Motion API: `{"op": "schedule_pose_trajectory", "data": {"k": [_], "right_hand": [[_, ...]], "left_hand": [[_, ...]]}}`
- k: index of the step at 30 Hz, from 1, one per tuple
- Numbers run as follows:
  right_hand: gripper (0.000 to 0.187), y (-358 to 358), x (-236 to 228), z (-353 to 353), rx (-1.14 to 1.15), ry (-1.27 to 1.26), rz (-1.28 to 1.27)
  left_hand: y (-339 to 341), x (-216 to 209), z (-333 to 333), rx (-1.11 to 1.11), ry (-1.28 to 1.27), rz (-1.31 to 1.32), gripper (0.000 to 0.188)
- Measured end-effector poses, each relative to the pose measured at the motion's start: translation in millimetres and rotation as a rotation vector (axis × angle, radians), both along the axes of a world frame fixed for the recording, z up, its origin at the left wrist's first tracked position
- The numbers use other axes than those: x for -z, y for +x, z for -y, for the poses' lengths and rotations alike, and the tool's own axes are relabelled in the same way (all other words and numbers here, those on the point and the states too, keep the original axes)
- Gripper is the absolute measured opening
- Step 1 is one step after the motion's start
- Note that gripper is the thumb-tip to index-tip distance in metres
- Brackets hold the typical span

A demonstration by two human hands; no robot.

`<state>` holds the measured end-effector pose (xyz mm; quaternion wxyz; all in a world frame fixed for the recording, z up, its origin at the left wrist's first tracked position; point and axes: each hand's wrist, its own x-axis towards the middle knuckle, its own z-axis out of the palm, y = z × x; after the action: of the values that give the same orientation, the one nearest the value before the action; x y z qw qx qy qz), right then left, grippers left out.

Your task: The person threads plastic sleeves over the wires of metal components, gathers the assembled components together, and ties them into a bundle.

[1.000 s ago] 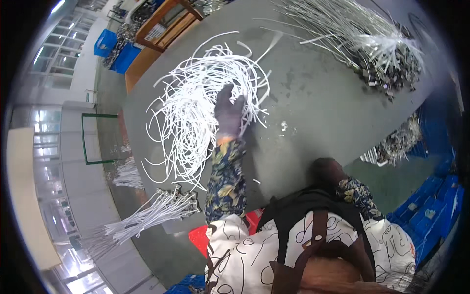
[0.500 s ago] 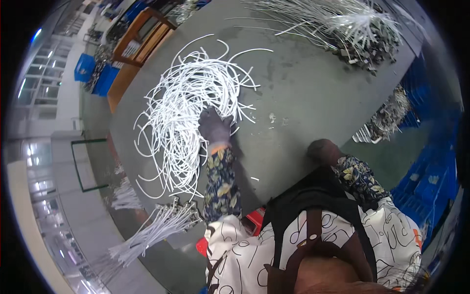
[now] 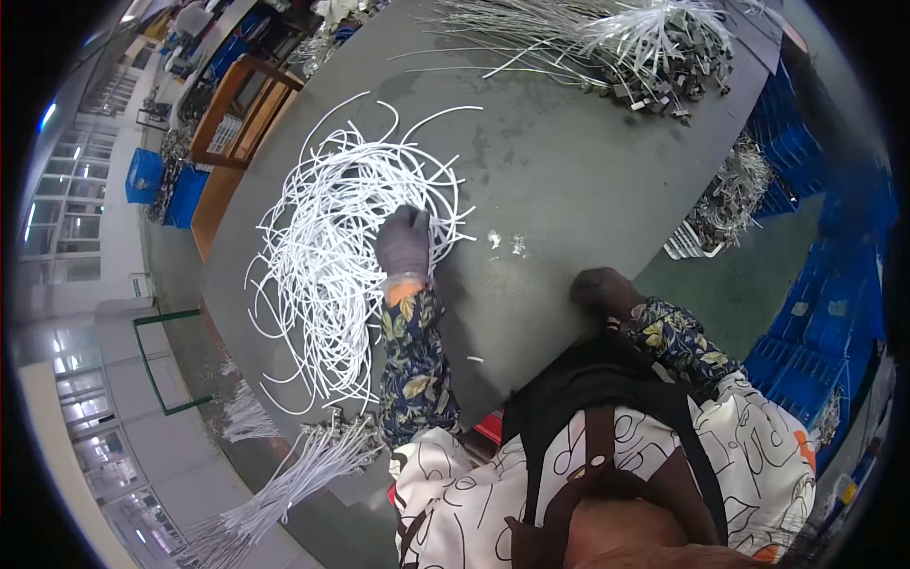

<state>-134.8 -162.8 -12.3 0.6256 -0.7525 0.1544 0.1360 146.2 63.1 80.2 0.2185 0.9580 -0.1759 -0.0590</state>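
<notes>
A large tangled heap of thin white tubes or cords [image 3: 327,232] lies on the grey table [image 3: 559,180]. My left hand [image 3: 405,245], in a dark glove, is at the right side of the heap. Its fingers are curled together against the strands, and their tips are hidden, so I cannot tell which strand they hold. My right hand [image 3: 605,292], also gloved, rests curled at the table's near right edge, away from the heap. Whether anything is inside it does not show. A short white offcut [image 3: 475,359] lies between my arms.
At the far right of the table lies a bundle of pale cables with metal ends [image 3: 654,57]. Another white cable bundle [image 3: 313,465] hangs over the near left edge. Blue crates [image 3: 801,341] stand at the right, and a wooden chair [image 3: 242,109] at the far left.
My left hand has curled its fingers more tightly at the heap. The whole view has shifted slightly; my right hand stays at the table edge.
</notes>
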Motion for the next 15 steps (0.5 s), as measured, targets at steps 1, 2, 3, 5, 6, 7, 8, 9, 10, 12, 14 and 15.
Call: {"op": "schedule_pose_trajectory", "data": {"k": [1,2,3,5,6,7,8,9,10,12,14,15], "right_hand": [[0.022,4,11,5,-0.202,-0.215,0.382],[0.022,4,18,12,-0.398,-0.435,0.758],[0.022,10,13,10,-0.407,-0.432,0.778],[0.023,7,19,11,-0.451,-0.427,0.695],[0.022,-3,36,11,-0.35,-0.262,0.545],[0.022,-10,52,11,-0.244,-0.094,0.404],[0.021,-5,53,9,-0.285,-0.168,0.567],[0.021,-9,41,13,-0.288,-0.255,0.726],[0.021,0,17,-3,-0.364,-0.234,0.776],[0.023,-12,9,13,-0.208,-0.05,0.382],[0.023,-25,0,29,-0.17,-0.068,0.328],[0.022,-30,-1,38,-0.153,-0.083,0.27]], "left_hand": [[8,5,11,0.061,-0.039,0.098,0.026],[16,11,30,0.108,0.077,0.147,0.025],[24,13,35,0.101,0.147,0.171,0.024],[34,34,77,0.048,0.207,0.133,0.03],[46,36,95,-0.093,0.269,0.126,0.034],[50,37,93,0.144,0.345,0.204,0.037],[69,66,85,-0.036,0.446,0.006,0.035],[60,68,100,-0.136,0.477,-0.037,0.03],[82,109,26,0.068,0.645,0.12,0.031],[63,108,89,-0.076,0.445,-0.075,0.031],[32,80,95,-0.096,0.254,-0.035,0.034],[18,58,96,-0.164,0.012,-0.217,0.031]]}}
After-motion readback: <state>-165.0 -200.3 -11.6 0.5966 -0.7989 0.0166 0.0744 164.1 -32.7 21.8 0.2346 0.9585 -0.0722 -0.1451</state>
